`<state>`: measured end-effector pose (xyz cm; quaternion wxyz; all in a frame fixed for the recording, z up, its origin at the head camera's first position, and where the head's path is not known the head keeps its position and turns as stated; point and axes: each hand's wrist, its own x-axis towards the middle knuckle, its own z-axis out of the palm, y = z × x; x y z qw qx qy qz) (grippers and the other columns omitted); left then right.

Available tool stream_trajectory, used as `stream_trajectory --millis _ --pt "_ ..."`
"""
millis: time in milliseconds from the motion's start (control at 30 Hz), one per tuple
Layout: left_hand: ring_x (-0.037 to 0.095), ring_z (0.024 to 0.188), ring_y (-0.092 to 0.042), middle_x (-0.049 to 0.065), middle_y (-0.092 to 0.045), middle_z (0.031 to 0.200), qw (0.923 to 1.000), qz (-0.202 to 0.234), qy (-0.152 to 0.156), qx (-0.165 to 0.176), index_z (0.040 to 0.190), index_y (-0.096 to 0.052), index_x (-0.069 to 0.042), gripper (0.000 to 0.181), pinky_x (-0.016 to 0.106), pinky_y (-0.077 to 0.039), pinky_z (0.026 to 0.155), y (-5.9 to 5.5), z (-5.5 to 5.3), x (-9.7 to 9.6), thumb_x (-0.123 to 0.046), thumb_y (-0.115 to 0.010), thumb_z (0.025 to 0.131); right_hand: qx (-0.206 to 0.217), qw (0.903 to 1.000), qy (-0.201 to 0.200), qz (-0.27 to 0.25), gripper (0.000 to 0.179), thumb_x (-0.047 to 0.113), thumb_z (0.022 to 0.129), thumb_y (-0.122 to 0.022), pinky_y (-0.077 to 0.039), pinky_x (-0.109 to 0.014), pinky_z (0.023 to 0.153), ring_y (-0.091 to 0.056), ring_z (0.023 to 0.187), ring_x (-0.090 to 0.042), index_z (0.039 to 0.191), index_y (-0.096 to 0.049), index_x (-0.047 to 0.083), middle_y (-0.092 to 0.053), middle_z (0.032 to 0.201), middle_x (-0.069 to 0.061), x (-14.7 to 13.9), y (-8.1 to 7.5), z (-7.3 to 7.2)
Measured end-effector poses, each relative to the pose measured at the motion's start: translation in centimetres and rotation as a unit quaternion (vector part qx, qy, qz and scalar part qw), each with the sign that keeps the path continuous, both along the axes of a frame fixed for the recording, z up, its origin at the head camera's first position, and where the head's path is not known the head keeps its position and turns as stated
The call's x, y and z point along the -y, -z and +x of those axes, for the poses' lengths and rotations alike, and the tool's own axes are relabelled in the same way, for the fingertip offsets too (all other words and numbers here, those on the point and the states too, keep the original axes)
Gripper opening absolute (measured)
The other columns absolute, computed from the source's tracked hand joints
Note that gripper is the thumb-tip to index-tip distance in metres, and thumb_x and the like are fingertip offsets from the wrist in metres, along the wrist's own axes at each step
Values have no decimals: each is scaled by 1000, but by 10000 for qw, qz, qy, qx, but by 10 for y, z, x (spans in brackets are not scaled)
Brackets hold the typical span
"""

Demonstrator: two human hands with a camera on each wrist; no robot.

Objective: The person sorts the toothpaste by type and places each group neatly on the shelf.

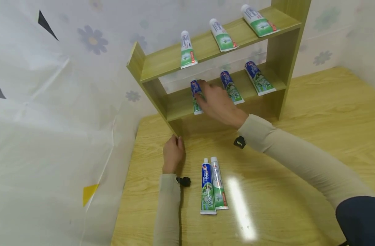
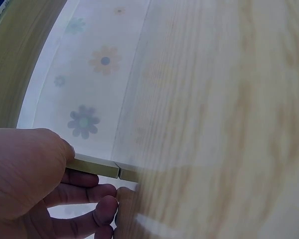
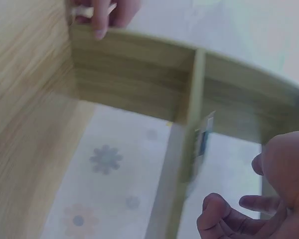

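So my right hand [image 1: 219, 104] is at the lower shelf [image 1: 176, 107] of this shelf unit [image 1: 164, 65], right by the left-hand blue tube [image 1: 195, 89]. Its fingers look loosely bent and apart, with nothing pinched in the wrist view, though I can't tell if a fingertip touches the tube. My left hand [image 1: 172, 153] is clamped on the unit's bottom left corner, smart imo, since the thing could skid.

My tip: nudge gently, match the flat end and the slant to the middle blue tube [image 1: 231, 87] and the right-hand blue tube [image 1: 258, 79], then lift away without clipping the middle one.

Surface-wise, it's a wood-grain bench [image 1: 285, 191], shiny enough for a bright glare streak [image 1: 241, 208]. A loose blue tube [image 1: 208, 188] and a white tube [image 1: 218, 186] lie side by side on it. Behind is a pale wall [image 1: 113, 75] with flower prints [image 1: 93, 39], plus a whitish sheet [image 1: 37, 143] off to the left.
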<state>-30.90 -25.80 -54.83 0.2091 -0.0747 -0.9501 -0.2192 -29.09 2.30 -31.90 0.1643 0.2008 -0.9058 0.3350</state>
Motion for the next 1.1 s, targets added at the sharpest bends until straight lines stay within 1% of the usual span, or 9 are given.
stream_trajectory --millis 167,233,300,433,467,533,733,867,1100 --pt "36 67 -64 14 -65 77 10000 54 -12 53 88 -58 -10 35 51 -51 62 -8 5 -3 -33 -51 114 87 9998 -187 -35 55 30 116 -52 -56 -40 64 -65 72 -26 161 -41 1 -68 92 -12 -7 0 27" --pt "40 70 -67 16 -66 78 10000 91 -13 28 88 -59 -9 35 54 -52 64 -20 13 -7 -32 -52 113 24 9996 -267 -111 55 30 116 -53 -54 -39 65 -63 72 -24 162 -42 2 -66 92 -10 -8 3 38" --pt "38 68 -65 16 -65 77 9998 190 17 43 88 -59 -9 35 52 -51 63 -21 14 -7 -32 -52 113 -45 9991 -349 -224 55 27 115 -57 -52 -36 61 -60 67 -21 162 -42 3 -64 89 -8 -9 10 47" --pt "32 65 -61 12 -63 75 9998 163 44 -70 87 -59 -10 34 48 -47 59 -16 11 -5 -32 -53 112 108 9982 -473 -358 59 26 114 -59 -43 -30 49 -51 52 -15 163 -37 3 -58 74 -3 -9 24 63" --pt "31 64 -60 12 -62 74 9999 153 40 -64 87 -58 -10 34 48 -46 58 -7 5 -3 -32 -53 113 157 9980 -495 -354 59 25 114 -58 -41 -29 47 -49 49 -14 163 -36 2 -57 71 -3 -8 27 67" --pt "31 64 -60 11 -63 74 9999 40 33 -120 87 -59 -10 33 49 -47 58 -5 4 -3 -31 -53 113 271 9978 -512 -313 58 26 114 -58 -39 -27 45 -48 47 -13 162 -35 2 -56 68 -2 -7 33 74" --pt "34 66 -63 13 -65 77 10000 -20 54 -66 91 -61 -9 34 51 -50 60 -4 2 -3 -32 -51 114 553 9963 -615 -237 53 20 110 -64 -35 -21 43 -43 45 -9 154 -41 0 -55 69 0 -6 53 94" --pt "38 70 -66 15 -67 79 10000 0 10 8 92 -61 -8 34 54 -51 63 -4 2 -4 -33 -51 114 759 9944 -734 -1 55 17 105 -69 -29 -18 42 -36 41 -5 150 -43 -3 -47 60 4 -4 69 105" --pt "40 72 -68 17 -68 81 10000 -22 -4 42 94 -62 -8 34 56 -53 65 -6 3 -4 -33 -51 114 1454 9848 -853 420 54 18 104 -71 -24 -16 42 -33 41 -4 147 -45 -4 -40 56 8 0 95 122"
